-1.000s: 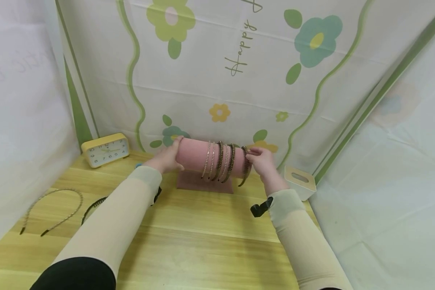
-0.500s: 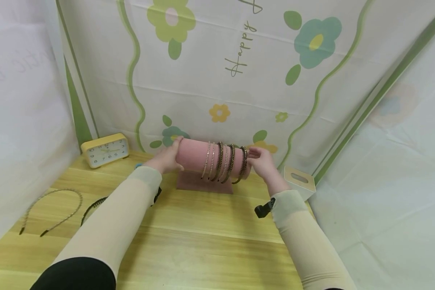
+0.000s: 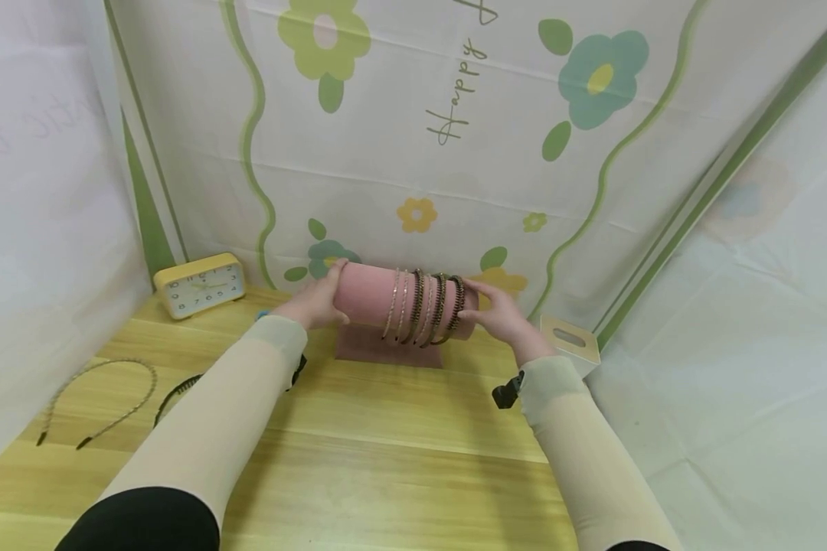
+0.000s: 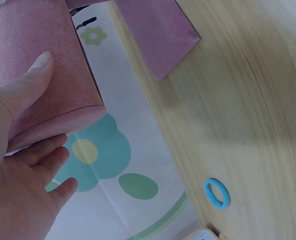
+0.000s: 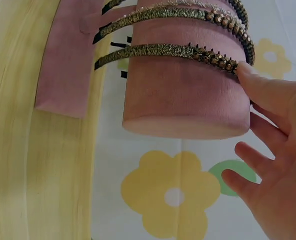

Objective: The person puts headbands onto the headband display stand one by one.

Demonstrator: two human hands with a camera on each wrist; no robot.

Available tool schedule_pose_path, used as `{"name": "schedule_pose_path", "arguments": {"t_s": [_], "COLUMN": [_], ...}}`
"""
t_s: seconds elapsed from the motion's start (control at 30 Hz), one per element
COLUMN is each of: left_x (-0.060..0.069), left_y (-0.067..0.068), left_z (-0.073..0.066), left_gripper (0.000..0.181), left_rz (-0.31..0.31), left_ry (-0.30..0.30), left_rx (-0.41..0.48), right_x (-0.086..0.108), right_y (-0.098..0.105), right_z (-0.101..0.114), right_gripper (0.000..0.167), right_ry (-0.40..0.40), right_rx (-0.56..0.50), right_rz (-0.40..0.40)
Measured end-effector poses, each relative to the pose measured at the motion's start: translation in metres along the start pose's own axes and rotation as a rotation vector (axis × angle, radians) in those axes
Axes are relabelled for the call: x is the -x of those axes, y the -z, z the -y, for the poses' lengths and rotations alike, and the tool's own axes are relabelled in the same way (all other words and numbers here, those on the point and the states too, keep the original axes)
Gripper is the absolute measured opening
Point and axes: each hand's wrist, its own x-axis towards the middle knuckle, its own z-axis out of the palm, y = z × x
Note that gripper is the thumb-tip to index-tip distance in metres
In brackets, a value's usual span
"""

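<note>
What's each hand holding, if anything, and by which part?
Left hand: pink roll, by its left end. Right hand: thumb touches the rightmost headband at its beads; grip can't be told.

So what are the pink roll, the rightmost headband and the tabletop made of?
Pink roll: probably velvet or suede-like fabric, given its matte, fuzzy nap.
Rightmost headband: seemingly wrapped in metallic thread, shown by fine ridges, with shiny bronze beads, perhaps glass or plastic.
Tabletop: smooth wood or laminate, judging by the grain lines.

Free room before pink stand (image 3: 368, 298), curtain (image 3: 386, 161) close behind, box (image 3: 582, 349) at right
</note>
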Motion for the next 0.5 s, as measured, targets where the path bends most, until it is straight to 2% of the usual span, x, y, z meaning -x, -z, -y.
{"name": "schedule_pose_path", "arguments": {"t_s": [0.3,0.5], "left_x": [0.000,0.001], "left_y": [0.000,0.002], "left_z": [0.000,0.000], "left_gripper": [0.118,0.119], "left_rz": [0.000,-0.002], "left_ry": [-0.001,-0.008], "left_rx": [-0.014,-0.018], "right_x": [-0.004,-0.006], "right_y": [-0.001,-0.005], "right_z": [0.010,0.012], "right_gripper": [0.070,0.071], "right_ry": [0.001,0.047], "right_rx": [0.016,0.034], "right_rz": [0.019,0.028]}}
